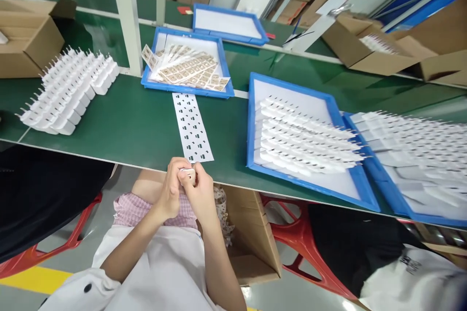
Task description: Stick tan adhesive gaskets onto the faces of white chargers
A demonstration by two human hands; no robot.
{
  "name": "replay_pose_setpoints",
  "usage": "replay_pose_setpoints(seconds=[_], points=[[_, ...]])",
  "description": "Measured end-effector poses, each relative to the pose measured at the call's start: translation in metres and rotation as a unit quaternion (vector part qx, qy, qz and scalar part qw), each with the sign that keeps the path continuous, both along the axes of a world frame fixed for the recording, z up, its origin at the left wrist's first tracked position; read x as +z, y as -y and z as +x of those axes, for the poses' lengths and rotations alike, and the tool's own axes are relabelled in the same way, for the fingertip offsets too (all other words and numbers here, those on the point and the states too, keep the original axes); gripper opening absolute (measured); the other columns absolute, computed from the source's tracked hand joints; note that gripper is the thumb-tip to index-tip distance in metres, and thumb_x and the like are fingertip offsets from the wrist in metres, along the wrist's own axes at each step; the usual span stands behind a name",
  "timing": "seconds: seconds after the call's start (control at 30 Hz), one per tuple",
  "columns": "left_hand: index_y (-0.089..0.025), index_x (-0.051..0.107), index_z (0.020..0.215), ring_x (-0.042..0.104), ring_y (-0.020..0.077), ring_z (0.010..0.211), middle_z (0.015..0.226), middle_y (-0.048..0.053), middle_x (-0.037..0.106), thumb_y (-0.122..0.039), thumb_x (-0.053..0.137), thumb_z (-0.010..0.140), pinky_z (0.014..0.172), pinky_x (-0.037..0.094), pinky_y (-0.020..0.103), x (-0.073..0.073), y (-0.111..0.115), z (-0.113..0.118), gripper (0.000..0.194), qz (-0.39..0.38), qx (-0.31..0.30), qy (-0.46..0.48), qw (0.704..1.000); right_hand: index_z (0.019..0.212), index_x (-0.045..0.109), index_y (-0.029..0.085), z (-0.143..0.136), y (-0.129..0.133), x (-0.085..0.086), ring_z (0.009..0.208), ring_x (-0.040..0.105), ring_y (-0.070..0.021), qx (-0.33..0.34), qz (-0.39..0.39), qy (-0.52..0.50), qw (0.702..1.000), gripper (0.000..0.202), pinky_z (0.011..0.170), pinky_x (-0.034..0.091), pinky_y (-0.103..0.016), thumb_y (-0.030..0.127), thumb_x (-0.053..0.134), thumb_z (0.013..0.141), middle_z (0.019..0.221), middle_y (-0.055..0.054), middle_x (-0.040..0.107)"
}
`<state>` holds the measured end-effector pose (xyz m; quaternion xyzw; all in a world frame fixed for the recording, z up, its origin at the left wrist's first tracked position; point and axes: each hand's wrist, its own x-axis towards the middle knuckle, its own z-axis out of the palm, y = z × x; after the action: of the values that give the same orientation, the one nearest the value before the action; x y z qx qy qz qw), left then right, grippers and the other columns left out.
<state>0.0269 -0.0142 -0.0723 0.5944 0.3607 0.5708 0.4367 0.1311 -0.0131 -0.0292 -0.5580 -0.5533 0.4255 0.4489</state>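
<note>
At the front edge of the table, my left hand [170,190] and my right hand [202,193] are closed together around a small white plastic piece [188,173]. A small dark mark or opening shows on its near face; my fingers cover most of the rest. Just beyond the fingers lies a white label sheet [193,129] with rows of small dark shapes. Its far end meets a blue-rimmed tray [146,77] heaped with tan-and-white sheets [188,65]. On the right, another blue-rimmed tray [251,121] holds rows of white plastic parts with thin metal pins [306,141].
More white pinned parts [69,90] stand in rows at left. Another filled tray [386,180] is at far right, and a blue-rimmed tray [228,24] lies behind. A post [126,14], cardboard boxes [32,41], an underfloor-level carton [251,233] and red stools [302,233] surround the table.
</note>
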Motion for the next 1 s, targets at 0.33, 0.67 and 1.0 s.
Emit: replay_pose_setpoints(seconds=[0.33,0.67,1.0], points=[[-0.024,0.051,0.117,0.057,0.0251,0.103,0.116,0.011,0.052,-0.080,0.005,0.095,0.090,0.050,0.042,-0.002,0.000,-0.002,0.076,0.051,0.042,-0.032,0.997,0.068,0.032,0.026,-0.003,-0.004,-0.001,0.058,0.032,-0.0120,0.000,-0.020,-0.090,0.996,0.048,0.056,0.031,-0.028,0.064,0.031,0.098,0.063,0.006,0.033],[-0.021,0.055,0.119,0.055,0.0255,0.105,0.117,0.011,0.053,-0.083,0.018,0.095,0.093,0.049,0.042,-0.005,-0.003,-0.009,0.076,0.102,0.066,-0.041,0.992,0.064,0.035,0.024,-0.011,-0.002,0.019,0.060,0.032,-0.0103,-0.018,0.006,-0.068,0.998,0.045,0.059,0.025,-0.028,0.054,0.058,0.089,0.059,0.008,0.034],[-0.021,0.056,0.087,0.060,0.0166,0.088,0.094,0.000,0.058,-0.044,0.072,0.087,0.080,0.047,0.030,0.006,-0.013,-0.006,0.028,0.055,0.156,-0.062,0.984,0.065,0.041,0.025,-0.013,-0.002,-0.017,0.060,0.038,-0.0123,-0.025,-0.071,-0.281,0.957,0.066,0.061,0.032,-0.029,0.089,0.047,0.077,0.061,0.005,0.039]])
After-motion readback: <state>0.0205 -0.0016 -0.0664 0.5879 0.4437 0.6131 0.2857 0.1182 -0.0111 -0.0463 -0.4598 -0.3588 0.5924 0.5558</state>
